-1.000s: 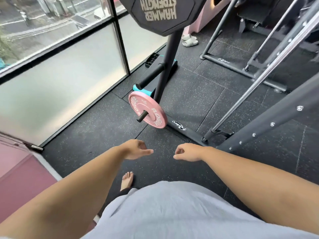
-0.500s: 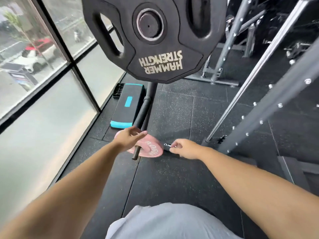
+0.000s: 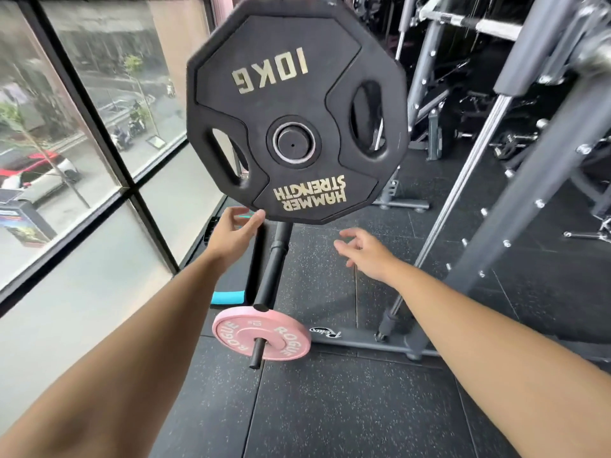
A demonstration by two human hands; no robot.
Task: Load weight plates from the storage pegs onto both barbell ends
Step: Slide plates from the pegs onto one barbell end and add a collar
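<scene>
Ahead, a black 10 kg plate [image 3: 297, 77] sits on its peg [image 3: 292, 144]; left hand [image 3: 231, 234] touches its lower edge, right hand [image 3: 367, 252] nearby, both grips wide.

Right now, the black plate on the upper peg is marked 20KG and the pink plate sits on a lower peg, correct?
One detail is wrong: the head view shows the black plate marked 10KG, not 20KG. The pink plate does sit on a lower peg.

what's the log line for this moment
left hand: at black plate rim | right hand: open, holding nothing | pink plate: on low peg
</scene>
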